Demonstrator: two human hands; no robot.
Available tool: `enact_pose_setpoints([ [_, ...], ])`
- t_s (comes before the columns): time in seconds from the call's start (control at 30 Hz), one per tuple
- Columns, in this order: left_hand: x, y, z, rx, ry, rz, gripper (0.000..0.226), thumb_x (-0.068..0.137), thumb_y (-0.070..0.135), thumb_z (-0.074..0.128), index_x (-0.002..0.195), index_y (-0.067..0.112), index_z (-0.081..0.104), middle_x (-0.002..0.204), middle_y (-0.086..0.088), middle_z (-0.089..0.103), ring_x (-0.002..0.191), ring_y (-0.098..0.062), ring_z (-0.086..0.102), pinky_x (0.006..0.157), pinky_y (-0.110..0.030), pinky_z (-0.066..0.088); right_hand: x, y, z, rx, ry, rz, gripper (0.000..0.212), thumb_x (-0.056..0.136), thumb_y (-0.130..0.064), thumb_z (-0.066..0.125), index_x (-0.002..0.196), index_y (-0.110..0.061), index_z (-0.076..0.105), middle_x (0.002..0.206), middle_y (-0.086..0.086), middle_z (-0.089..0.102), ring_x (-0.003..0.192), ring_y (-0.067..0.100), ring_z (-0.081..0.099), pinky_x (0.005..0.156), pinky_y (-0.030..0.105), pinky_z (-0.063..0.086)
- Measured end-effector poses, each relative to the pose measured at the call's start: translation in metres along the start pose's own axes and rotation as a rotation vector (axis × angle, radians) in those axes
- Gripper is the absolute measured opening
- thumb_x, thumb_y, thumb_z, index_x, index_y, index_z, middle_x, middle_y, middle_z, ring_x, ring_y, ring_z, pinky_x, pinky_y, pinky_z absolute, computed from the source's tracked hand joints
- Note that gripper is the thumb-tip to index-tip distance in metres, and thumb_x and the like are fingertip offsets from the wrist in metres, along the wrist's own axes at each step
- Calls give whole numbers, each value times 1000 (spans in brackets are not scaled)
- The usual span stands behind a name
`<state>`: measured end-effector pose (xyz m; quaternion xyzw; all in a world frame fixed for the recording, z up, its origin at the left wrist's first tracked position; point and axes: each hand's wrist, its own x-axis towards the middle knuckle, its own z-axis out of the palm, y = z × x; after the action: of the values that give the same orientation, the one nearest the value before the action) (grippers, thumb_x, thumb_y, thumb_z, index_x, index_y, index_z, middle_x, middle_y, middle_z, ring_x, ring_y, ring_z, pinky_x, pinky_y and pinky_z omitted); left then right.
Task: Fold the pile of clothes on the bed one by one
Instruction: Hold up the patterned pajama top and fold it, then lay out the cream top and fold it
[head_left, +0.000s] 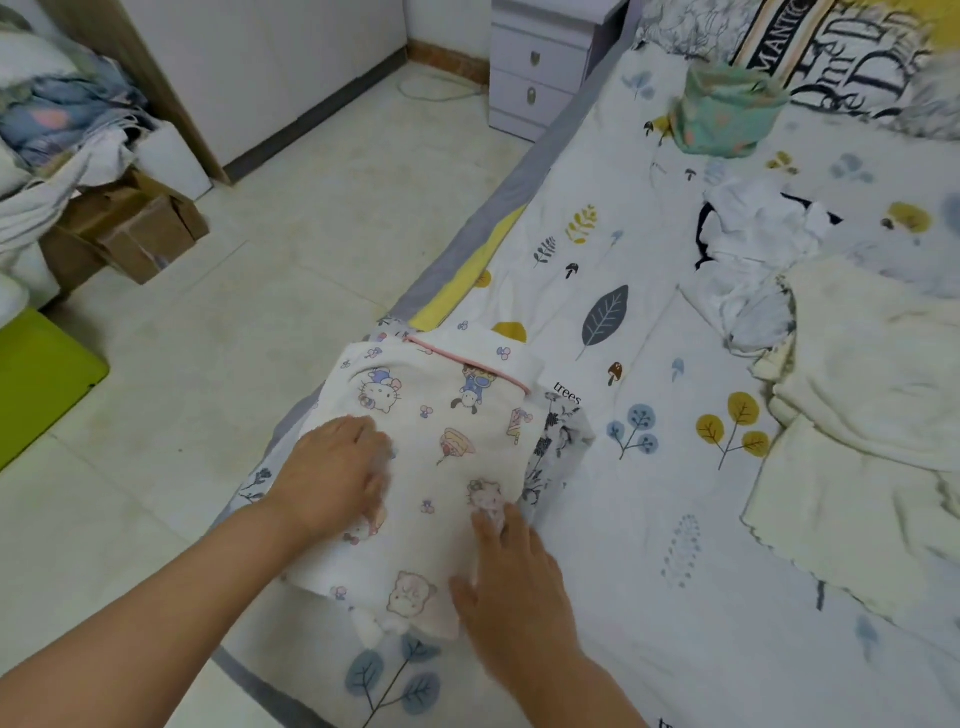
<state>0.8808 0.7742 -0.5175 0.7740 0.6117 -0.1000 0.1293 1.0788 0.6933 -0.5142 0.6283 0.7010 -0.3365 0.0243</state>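
Left hand (337, 473): laid palm down on the left side of the folded cartoon-print garment (431, 467), fingers extended and flat, pressing the cloth. Right hand (514, 577): laid palm down on the garment's near right edge, fingers straight, fingertips blurred; nothing is grasped by either hand.

The garment lies at the near left edge of the bed (649, 519), folded into an oblong. Its long axis runs from the near edge of the bed away toward the far side, tilted slightly right. The end with the pink piping (467, 364) points away from the person. It sits on top of a second folded item with a dark floral print (550, 447), which projects along its right side.

Legible writing: "trees" (567, 393) on the bedsheet just beyond the garment's far right corner; large partial lettering, including "MANTIC", on the pillow (831, 57) at the head of the bed.

Well apart to the right: a cream towel-like cloth (862, 415) and crumpled white clothes (753, 249). A green fabric basket (727, 109) stands near the pillow. A white nightstand (540, 67) stands beside the bed; cardboard boxes (124, 234) sit on the floor at left
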Motion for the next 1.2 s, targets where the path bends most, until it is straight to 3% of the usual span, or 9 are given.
enact_pose_setpoints([
  [0.17, -4, 54, -38, -38, -81, 102, 40, 95, 31, 42, 134, 25, 42, 131, 4, 48, 118, -16, 46, 96, -27, 37, -39, 31, -50, -129, 4, 24, 46, 97, -28, 37, 140, -18, 26, 145, 3, 23, 132, 24, 25, 106, 37, 27],
  [0.4, -6, 161, -65, -30, -137, 249, 34, 97, 36, 37, 127, 25, 46, 129, 6, 52, 115, -14, 50, 91, -24, 39, -99, 97, -101, -170, 9, 115, 43, 95, -32, 42, 134, -17, 34, 138, 6, 32, 126, 26, 31, 101, 38, 31],
  [0.6, 1, 262, -61, -7, -163, 336, 42, 97, 42, 37, 137, 31, 35, 136, 8, 46, 122, -11, 46, 96, -23, 37, -145, 184, -135, -181, 37, 193, 41, 95, -31, 42, 133, -16, 34, 135, 5, 34, 123, 24, 33, 99, 37, 32],
  [0.87, 24, 393, -46, -38, -179, 381, 40, 98, 39, 36, 136, 29, 37, 134, 7, 49, 120, -11, 48, 95, -23, 38, -188, 306, -172, -218, 118, 267, 41, 96, -33, 41, 134, -17, 35, 131, 3, 38, 120, 21, 38, 94, 33, 34],
  [1.2, 75, 475, -26, -76, -173, 402, 37, 97, 37, 39, 133, 27, 42, 130, 6, 52, 117, -12, 50, 96, -24, 40, -162, 398, -201, -250, 126, 318, 34, 95, -28, 41, 127, -15, 40, 127, 7, 41, 116, 23, 39, 91, 35, 34],
])
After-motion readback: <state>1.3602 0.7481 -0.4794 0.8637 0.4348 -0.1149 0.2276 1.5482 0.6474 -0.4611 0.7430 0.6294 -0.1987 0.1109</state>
